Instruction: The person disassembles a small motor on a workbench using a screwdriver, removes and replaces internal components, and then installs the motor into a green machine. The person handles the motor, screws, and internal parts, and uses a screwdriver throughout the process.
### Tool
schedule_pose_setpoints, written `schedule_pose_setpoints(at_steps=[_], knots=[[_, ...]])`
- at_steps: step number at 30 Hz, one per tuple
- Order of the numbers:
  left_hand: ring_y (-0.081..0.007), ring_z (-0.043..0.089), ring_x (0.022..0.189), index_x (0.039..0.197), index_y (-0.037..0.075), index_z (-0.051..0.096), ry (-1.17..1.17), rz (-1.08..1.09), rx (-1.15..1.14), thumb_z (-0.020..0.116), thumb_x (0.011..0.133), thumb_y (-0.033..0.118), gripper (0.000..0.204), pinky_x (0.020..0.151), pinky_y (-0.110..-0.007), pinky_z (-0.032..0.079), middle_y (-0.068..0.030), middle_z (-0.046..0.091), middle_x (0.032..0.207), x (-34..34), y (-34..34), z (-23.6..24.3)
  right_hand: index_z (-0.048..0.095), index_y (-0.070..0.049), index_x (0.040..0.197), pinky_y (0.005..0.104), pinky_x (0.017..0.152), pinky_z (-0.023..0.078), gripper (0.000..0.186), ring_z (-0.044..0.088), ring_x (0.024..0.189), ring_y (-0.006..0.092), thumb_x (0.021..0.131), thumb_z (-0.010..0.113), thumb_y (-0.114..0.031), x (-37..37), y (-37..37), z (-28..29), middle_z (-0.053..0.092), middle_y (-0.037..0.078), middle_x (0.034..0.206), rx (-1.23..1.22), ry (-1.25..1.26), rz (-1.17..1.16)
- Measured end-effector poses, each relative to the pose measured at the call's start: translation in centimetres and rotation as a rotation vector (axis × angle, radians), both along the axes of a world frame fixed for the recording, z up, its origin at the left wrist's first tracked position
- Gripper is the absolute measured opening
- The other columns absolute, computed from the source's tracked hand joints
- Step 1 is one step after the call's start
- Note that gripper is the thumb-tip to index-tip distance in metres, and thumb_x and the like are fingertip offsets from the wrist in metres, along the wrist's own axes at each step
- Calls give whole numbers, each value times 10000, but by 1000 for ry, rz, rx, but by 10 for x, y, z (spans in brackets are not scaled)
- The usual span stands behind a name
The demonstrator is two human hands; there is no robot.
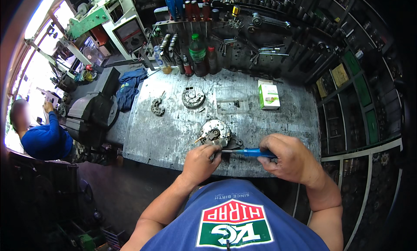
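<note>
Near edge of workbench (286, 125): right hand (289, 157) wrapped round handle of blue screwdriver (256, 152), shaft pointing left; left hand (200, 162) curled at shaft's tip, cannot tell what it pinches. Just beyond, round metal assembly (217, 129). Farther: curved part (157, 107) toward left edge, green-white box (269, 97) toward far right corner, round grey part (192, 98) between. Far edge: green-capped bottle (197, 55).
</note>
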State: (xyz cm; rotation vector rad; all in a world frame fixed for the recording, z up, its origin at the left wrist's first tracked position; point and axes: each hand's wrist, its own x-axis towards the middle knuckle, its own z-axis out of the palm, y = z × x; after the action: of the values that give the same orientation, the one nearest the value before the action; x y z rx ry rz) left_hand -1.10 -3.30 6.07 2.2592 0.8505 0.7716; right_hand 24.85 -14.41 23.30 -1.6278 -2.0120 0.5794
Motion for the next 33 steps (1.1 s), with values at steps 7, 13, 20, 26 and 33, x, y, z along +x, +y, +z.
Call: schedule_pose_setpoints(at_steps=[7,13,20,26,33], knots=[[-359,809,948,1170,57,839,-81,-19,-65,840,979,78,192,830,-425,652,-144,830,1078,-17,-23,-18,738,6,1049,422,740,634,269,806,840,355,857,912,-64,1,-16,-34,785,182,946,-75,115,-172],[-324,818,949,1153,56,845,-113,-58,-207,870,951,57,204,829,-387,648,-137,836,1081,-24,-29,-5,746,5,1084,401,772,641,263,822,863,306,899,907,-92,1,-28,-69,815,169,993,-108,262,-217],[-196,811,987,1160,8,851,-320,165,-404,870,973,1,189,881,-328,635,-120,861,1080,-19,-21,-9,678,-28,1123,348,858,641,275,786,1006,172,930,870,11,8,-48,-93,830,126,1121,23,656,-516],[-128,771,1022,1206,-40,846,-472,125,-828,876,1008,37,214,928,-293,623,-93,858,1124,-23,-26,-22,611,-34,1162,323,912,651,316,757,1046,158,955,822,80,16,-55,-105,800,155,1168,-61,907,-477],[-119,766,1008,1190,-42,841,-433,69,-968,904,982,42,233,911,-293,626,-89,851,1095,-32,-30,-23,611,-38,1155,327,921,653,311,758,1059,160,957,803,105,14,-62,-109,798,151,1175,-114,977,-500]])
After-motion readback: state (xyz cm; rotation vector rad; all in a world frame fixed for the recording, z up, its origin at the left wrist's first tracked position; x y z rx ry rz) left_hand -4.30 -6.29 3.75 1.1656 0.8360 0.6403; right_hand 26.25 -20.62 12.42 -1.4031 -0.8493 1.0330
